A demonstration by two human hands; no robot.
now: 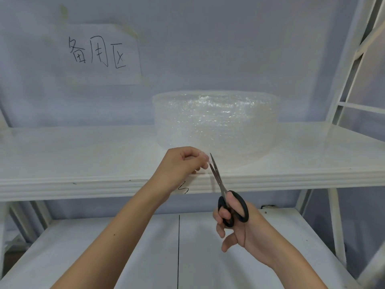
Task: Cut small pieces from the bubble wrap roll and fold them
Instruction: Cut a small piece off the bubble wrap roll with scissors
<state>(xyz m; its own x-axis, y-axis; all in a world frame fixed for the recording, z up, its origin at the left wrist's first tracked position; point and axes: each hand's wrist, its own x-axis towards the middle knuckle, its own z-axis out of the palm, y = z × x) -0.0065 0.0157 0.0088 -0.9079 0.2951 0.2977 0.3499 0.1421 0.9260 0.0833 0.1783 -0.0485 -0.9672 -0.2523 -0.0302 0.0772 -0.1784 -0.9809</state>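
Bubble wrap roll stands on end on the upper shelf, right of centre, near the front edge. A loose clear flap comes off its lower left; hard to see where it ends. Left hand has its grip pinched shut on that flap, holding it out from the roll. Right hand has fingers through the black handles of the scissors, grip clamped on them; blades slightly apart, tips up, just beside the left fingertips. Whether the blades already bite the film, cannot tell.

Step in hand, as judged: cutting a small piece. To do it well: keep the flap taut, run blades straight across, keep them clear of the pinching fingers, close fully so film doesn't drag or tear.

Containers: none in view. Lower shelf bare where visible. Paper sign with handwritten characters on the wall behind.
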